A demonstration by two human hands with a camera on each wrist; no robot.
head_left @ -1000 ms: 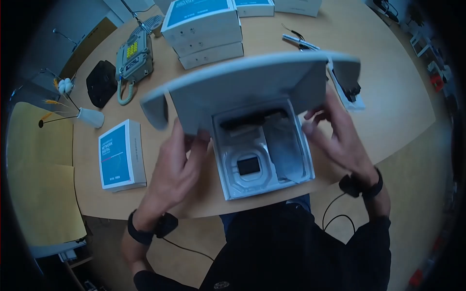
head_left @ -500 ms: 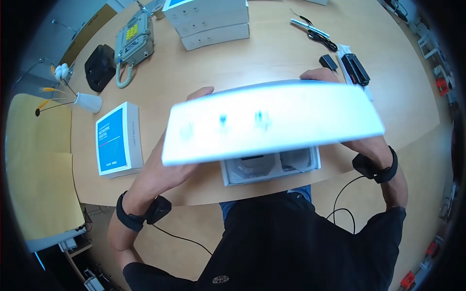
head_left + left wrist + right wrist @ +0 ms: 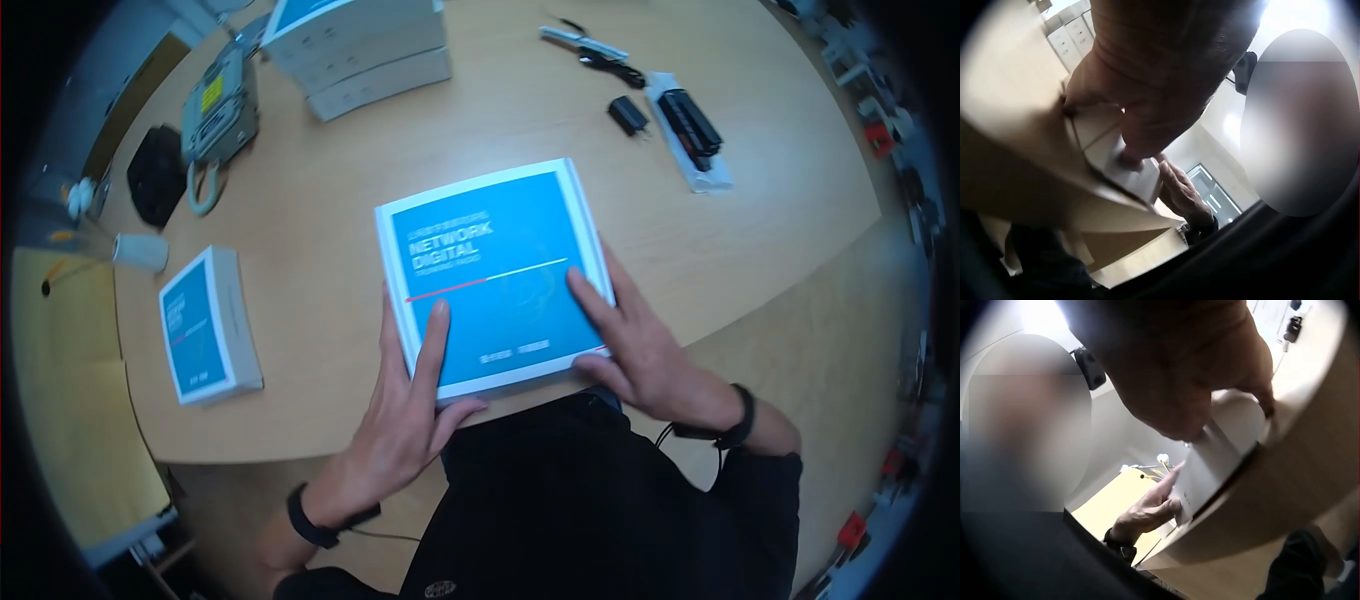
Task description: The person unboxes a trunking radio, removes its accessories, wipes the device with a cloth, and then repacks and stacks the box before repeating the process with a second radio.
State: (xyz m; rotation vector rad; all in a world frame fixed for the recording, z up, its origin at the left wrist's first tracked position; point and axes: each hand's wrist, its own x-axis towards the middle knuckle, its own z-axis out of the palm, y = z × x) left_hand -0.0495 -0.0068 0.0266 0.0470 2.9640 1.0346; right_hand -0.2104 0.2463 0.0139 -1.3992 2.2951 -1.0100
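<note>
A white box with a blue "NETWORK DIGITAL" top [image 3: 500, 310] sits closed near the table's front edge, slightly turned. My left hand [image 3: 395, 425] grips its front left corner, index finger on the top face, thumb at the front side. The right hand [image 3: 665, 365] holds the opposite corner, with one finger on the top and the thumb by the front edge. In the left wrist view the left hand [image 3: 1160, 75] bends over the pale box side [image 3: 1132, 172]. From the right wrist, the right hand [image 3: 1191, 375] covers part of the box [image 3: 1207, 475].
Another blue-topped box [image 3: 205, 330] stands at the left, near a white vase [image 3: 140, 252] and a corded telephone [image 3: 218, 110]. Stacked boxes [image 3: 370, 65] are at the back. A black adapter [image 3: 628, 115], a cable [image 3: 610, 68] and a bagged black device [image 3: 690, 125] lie at the right.
The lid, held up and tilted over the open box with its packed contents showing, has come down onto it. Both hands have moved from the lid's sides to the front corners.
</note>
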